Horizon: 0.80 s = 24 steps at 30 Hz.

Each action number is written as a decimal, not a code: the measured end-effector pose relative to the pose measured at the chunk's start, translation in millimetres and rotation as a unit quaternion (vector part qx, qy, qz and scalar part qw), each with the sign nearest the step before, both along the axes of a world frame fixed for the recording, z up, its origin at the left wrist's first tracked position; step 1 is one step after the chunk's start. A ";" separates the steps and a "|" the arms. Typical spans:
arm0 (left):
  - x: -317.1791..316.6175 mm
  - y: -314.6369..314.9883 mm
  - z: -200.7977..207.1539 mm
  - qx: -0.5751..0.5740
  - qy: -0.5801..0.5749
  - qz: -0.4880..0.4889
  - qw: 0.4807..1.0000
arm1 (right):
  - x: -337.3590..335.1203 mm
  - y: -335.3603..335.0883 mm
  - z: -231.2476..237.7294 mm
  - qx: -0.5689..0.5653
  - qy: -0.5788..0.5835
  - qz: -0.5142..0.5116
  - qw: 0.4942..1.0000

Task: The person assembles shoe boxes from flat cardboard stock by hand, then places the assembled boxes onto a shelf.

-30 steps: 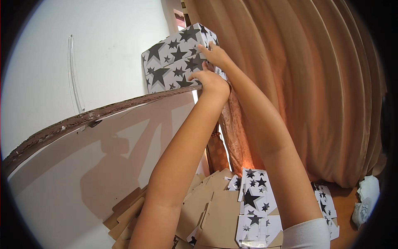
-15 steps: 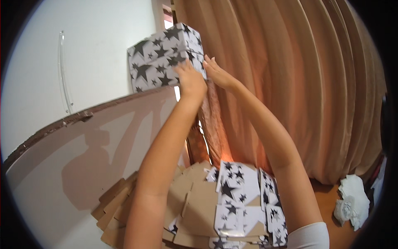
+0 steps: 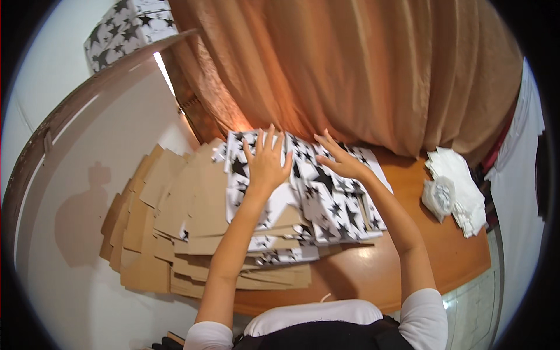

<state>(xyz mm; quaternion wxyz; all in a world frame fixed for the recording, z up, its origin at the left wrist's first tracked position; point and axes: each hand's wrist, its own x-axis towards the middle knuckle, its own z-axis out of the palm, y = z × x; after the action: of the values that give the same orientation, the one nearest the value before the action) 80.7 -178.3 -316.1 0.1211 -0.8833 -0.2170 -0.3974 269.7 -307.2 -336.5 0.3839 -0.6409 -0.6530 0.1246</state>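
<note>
My left hand (image 3: 268, 160) is spread over a flat cardboard box blank (image 3: 238, 185) printed with black stars on white; whether it touches is hard to tell. To its right, my right hand (image 3: 340, 157) hovers with fingers apart above more star-printed blanks (image 3: 326, 213). Neither hand holds anything. Under and left of these lies a fanned stack of plain brown cardboard sheets (image 3: 192, 204). Beyond a ledge at the upper left stand folded star-patterned boxes (image 3: 119, 32), partly cut off by the picture's edge.
Everything lies on an orange-brown wooden table (image 3: 402, 256). White folded cloth or bags (image 3: 464, 192) and a clear plastic bag with small contents (image 3: 438, 197) sit at the right. A brown curtain (image 3: 350, 70) hangs behind; a pale partition (image 3: 76, 192) borders the left.
Both hands have come down from the star-patterned box on the ledge to the flat blanks on the table. My view has tilted down and turned right.
</note>
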 end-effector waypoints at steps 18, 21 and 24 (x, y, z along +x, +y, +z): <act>144.2 -256.1 -256.3 -0.176 0.251 -0.087 0.948 | 61.5 -313.6 -242.7 -0.185 0.071 -0.022 0.980; 159.5 -257.0 -272.6 -0.170 0.244 -0.085 0.951 | 73.1 -335.2 -256.4 -0.184 0.087 -0.029 0.979; 167.1 -250.8 -281.6 -0.182 0.247 -0.075 0.949 | 78.1 -354.5 -264.8 -0.151 0.132 -0.052 0.978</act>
<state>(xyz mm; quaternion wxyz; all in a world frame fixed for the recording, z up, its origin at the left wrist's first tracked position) 247.8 -429.1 -597.7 -0.0216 -0.9747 -0.1818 -0.1281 347.8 -661.8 -601.3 0.3715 -0.7022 -0.5361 0.2854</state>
